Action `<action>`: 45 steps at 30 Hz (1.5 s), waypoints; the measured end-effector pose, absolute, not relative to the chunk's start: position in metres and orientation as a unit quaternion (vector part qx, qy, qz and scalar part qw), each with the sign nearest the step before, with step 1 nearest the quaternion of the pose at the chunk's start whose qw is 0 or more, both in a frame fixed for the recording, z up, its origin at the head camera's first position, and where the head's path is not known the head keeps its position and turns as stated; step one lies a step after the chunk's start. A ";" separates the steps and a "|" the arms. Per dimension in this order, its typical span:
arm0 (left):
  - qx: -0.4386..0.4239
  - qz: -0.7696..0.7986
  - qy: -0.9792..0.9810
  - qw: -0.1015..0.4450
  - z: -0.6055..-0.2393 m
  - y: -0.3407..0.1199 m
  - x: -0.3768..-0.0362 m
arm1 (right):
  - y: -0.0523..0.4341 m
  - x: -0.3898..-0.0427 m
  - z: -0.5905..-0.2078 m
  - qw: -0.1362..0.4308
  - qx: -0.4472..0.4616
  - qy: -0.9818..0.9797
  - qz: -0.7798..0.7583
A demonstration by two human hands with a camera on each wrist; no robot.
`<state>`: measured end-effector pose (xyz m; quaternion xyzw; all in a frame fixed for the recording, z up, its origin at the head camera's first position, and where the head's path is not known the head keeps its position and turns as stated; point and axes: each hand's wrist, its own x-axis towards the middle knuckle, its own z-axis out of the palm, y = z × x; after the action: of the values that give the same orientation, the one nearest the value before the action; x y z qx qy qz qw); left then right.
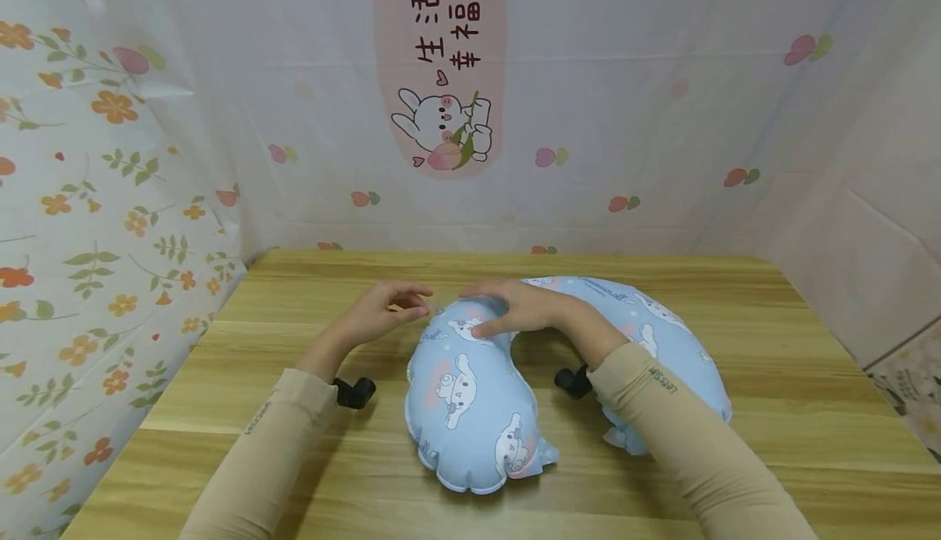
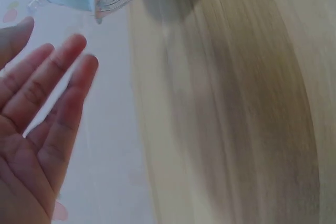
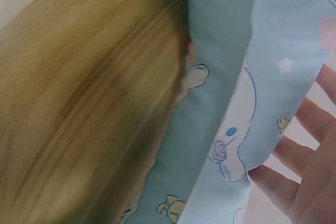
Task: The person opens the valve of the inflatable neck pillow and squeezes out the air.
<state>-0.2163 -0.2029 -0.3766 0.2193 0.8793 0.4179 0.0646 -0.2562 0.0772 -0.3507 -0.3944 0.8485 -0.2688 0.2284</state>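
Note:
A light blue, puffed-up U-shaped neck pillow [image 1: 470,393] with white cartoon dogs lies on the wooden table, its two ends toward the near side. My right hand [image 1: 518,307] grips its left arm near the top, thumb on the upper face and fingers at the far edge. In the right wrist view, fingertips [image 3: 286,153] touch the pillow's edge [image 3: 226,103]. Just left of the pillow, my left hand [image 1: 385,311] is held with loosely bent fingers around nothing. A small clear tab [image 2: 34,4] sticks out from the pillow's edge near the left thumb.
The wooden table [image 1: 243,409] reaches back to a white printed cloth [image 1: 294,99]. A flowered cloth [image 1: 88,278] hangs at the left. Small black devices [image 1: 355,393] are worn at both wrists.

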 end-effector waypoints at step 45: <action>0.226 0.416 0.877 0.083 -0.379 -0.176 -0.201 | 0.073 -0.234 -0.359 0.198 -0.408 0.861 -0.230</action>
<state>-0.2015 -0.1756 -0.3792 0.2261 0.8769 0.4159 0.0834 -0.2342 0.0734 -0.3588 -0.4078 0.8612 -0.2295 0.1983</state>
